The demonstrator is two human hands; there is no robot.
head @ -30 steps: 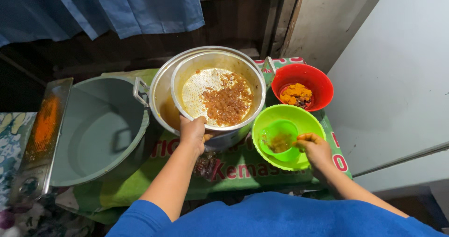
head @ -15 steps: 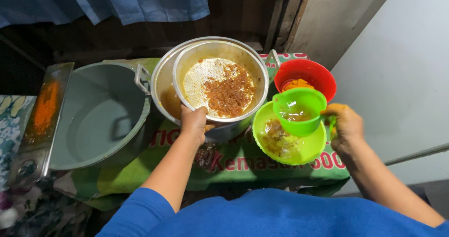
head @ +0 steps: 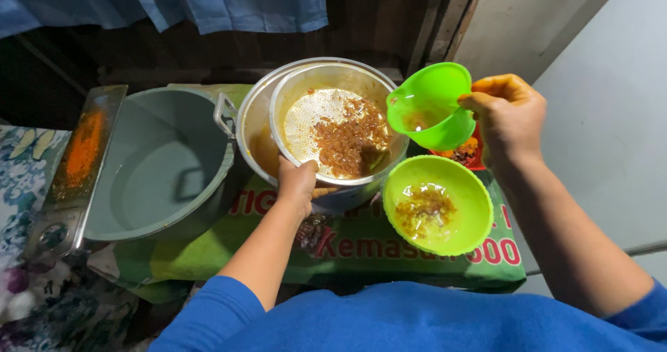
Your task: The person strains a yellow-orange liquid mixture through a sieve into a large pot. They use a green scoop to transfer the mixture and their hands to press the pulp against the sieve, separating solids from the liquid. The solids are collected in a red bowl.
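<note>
My left hand (head: 297, 182) grips the near rim of a metal strainer (head: 306, 88) that sits inside a larger metal pot (head: 253, 126). Brown-orange pulp (head: 351, 143) lies on the strainer's mesh. My right hand (head: 511, 116) holds a small green dipper cup (head: 431, 102), tilted toward the strainer's right rim, with a little liquid inside. Below the cup a green bowl (head: 462, 185) holds watery orange residue.
A grey plastic bucket (head: 149, 164) with water stands left of the pot. A red bowl (head: 476, 159) with orange paste is partly hidden behind the cup. A green printed sack (head: 361, 251) covers the surface. A grater with orange residue (head: 80, 150) lies at far left. Grey wall at right.
My right hand lifted the green cup out of the green bowl and raised it to the strainer's rim, tilted. The white layer in the strainer has sunk, showing the mesh. Left hand stayed.
</note>
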